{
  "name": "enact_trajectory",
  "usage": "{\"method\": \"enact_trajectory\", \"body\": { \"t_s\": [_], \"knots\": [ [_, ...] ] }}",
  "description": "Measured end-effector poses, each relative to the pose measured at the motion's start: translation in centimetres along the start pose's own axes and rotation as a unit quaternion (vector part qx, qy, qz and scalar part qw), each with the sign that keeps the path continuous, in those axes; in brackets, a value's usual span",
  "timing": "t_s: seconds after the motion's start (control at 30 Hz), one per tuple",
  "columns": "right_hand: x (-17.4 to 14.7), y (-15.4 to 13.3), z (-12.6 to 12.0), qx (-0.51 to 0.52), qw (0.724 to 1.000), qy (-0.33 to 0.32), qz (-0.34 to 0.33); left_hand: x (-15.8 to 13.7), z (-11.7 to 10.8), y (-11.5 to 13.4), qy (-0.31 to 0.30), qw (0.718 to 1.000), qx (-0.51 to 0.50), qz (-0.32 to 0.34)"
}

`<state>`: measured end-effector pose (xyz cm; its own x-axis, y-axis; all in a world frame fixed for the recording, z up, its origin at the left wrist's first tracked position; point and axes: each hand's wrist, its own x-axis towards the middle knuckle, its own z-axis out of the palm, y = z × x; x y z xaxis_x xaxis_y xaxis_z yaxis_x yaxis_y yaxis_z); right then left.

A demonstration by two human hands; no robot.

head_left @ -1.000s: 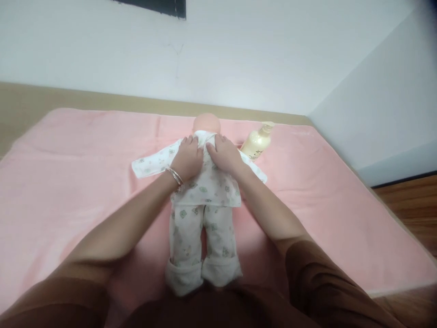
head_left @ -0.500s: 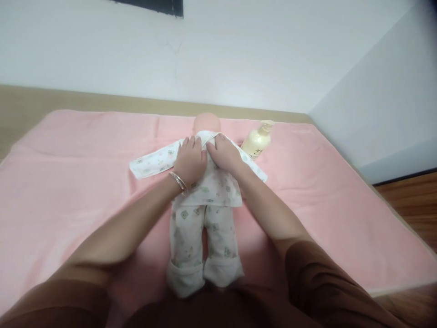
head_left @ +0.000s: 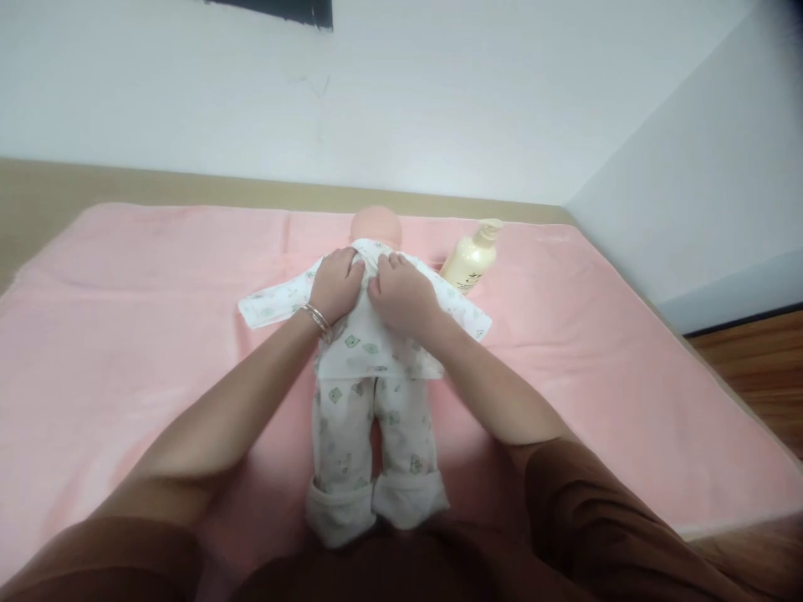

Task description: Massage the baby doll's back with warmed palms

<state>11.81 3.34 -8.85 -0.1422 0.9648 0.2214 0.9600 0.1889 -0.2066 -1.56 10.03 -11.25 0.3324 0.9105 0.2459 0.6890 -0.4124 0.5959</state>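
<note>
A doll (head_left: 376, 224) lies stretched out on the pink blanket, its bald head at the far end. It wears a white printed shirt (head_left: 364, 351) with spread sleeves and white printed pants (head_left: 345, 431) with turned-up cuffs. My left hand (head_left: 337, 284), a bracelet at its wrist, rests on the upper left of the shirt with fingers laid along the cloth. Beside it, my right hand (head_left: 406, 297) lies across the upper right of the shirt, fingers slightly bent and thumb toward the middle. Both hands touch the shirt near the collar and cover part of it.
A pale yellow pump bottle (head_left: 469, 261) stands just right of the doll's shoulder, behind the right sleeve. The pink blanket (head_left: 156, 334) spreads over a tan surface (head_left: 56, 192) against a white wall (head_left: 439, 100). Wooden floor (head_left: 753, 359) shows at the right.
My left hand has shifted slightly left. My right hand has come a little down and left, off the collar edge, and the collar lies flatter.
</note>
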Motion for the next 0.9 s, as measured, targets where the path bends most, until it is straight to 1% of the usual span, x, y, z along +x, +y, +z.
{"method": "enact_trajectory", "body": {
  "t_s": [0.1,0.2,0.3,0.67,0.77,0.9],
  "knots": [
    [1.5,1.3,0.8,0.057,0.998,0.015,0.019,-0.1,0.7,0.0,0.016,1.000,0.011,-0.007],
    [2.3,2.1,1.8,0.069,0.996,0.048,0.026,-0.1,0.9,-0.2,0.027,1.000,0.004,-0.006],
    [2.2,2.2,2.3,0.070,0.996,0.057,0.020,-0.2,1.0,-0.4,0.033,0.999,-0.003,-0.002],
    [1.9,2.2,2.1,0.072,0.996,0.050,0.025,-0.4,0.8,-0.1,0.039,0.999,-0.003,-0.002],
    [2.0,2.2,2.1,0.068,0.996,0.046,0.025,-0.5,0.9,-0.2,0.048,0.999,-0.023,-0.010],
    [2.0,2.2,2.1,0.064,0.997,0.041,0.027,-1.0,1.3,-0.5,0.079,0.994,-0.064,-0.036]
  ]
}}
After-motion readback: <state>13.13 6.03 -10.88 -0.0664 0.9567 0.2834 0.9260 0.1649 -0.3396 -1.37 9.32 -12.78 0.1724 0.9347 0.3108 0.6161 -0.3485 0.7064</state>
